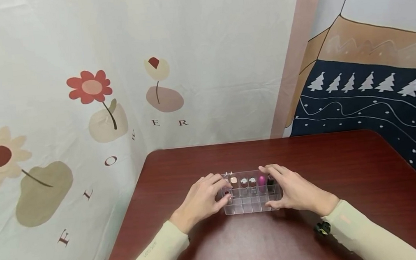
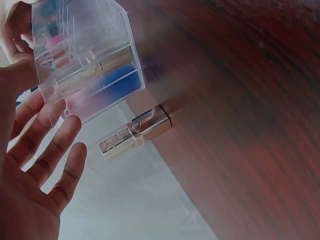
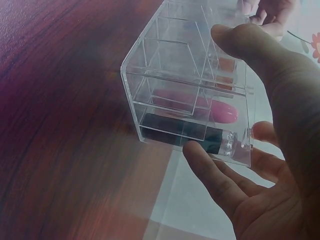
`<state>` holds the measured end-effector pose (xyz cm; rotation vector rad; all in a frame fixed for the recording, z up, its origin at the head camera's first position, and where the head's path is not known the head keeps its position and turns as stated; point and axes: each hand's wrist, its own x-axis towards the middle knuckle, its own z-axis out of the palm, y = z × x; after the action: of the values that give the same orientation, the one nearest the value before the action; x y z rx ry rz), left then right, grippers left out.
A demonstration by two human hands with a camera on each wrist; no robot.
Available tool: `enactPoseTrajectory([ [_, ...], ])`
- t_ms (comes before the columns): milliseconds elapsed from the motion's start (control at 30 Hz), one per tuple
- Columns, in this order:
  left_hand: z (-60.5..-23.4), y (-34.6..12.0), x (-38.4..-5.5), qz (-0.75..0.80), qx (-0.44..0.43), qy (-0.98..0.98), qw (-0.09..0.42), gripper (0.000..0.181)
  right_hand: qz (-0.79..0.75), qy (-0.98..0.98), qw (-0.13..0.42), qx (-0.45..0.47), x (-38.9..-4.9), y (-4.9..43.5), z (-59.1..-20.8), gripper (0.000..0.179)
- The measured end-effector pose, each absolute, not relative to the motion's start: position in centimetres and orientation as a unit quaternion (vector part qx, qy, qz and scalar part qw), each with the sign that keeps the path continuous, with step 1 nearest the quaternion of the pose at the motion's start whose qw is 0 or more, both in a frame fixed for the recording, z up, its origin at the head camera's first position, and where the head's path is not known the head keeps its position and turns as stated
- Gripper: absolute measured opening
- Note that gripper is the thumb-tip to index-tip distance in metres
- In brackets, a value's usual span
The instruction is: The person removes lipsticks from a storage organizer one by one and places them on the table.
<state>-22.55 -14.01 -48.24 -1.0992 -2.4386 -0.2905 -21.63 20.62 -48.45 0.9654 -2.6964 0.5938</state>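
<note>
On the table stands a clear plastic lipstick organizer (image 1: 247, 205) with stepped rows of compartments. Its back row holds several lipsticks, among them a bright pink one (image 1: 262, 182) and a dark tube (image 3: 175, 134) at the right end. My left hand (image 1: 205, 196) holds the organizer's left end, thumb towards the front and fingers towards the back. At the opposite end, my right hand (image 1: 295, 189) grips it between thumb and fingers. A gold lipstick with a clear cap (image 2: 135, 132) stands outside the organizer, behind it, near my left fingertips.
The reddish-brown wooden table (image 1: 240, 247) extends around the organizer. Behind it hangs a pale cloth (image 1: 217, 63) printed with flowers, and a dark blue tree-patterned one (image 1: 376, 103) is at the right. A dark wrist accessory (image 1: 322, 228) sits by my right cuff.
</note>
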Motion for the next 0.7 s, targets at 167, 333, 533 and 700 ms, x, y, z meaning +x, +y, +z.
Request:
enactPoseTrajectory([
  [167,-48.09,-14.01,-22.48,-0.108,-0.395,-0.887,0.215,0.018,0.203,-0.918,0.098,0.325,-21.71,20.62,-48.38,0.108],
  [333,-47.87,-14.01,-22.51,-0.119,-0.397,-0.885,0.213,0.018,0.203,-0.916,0.105,0.330,-21.71,20.63,-48.45,0.107],
  [533,-47.63,-14.07,-22.68,-0.132,-0.405,-0.875,0.229,0.021,0.204,-0.914,0.109,0.333,-21.84,20.61,-48.45,0.108],
  [700,-47.40,-14.11,-22.84,-0.139,-0.412,-0.868,0.238,0.022,0.206,-0.918,0.098,0.325,-21.79,20.67,-48.53,0.107],
])
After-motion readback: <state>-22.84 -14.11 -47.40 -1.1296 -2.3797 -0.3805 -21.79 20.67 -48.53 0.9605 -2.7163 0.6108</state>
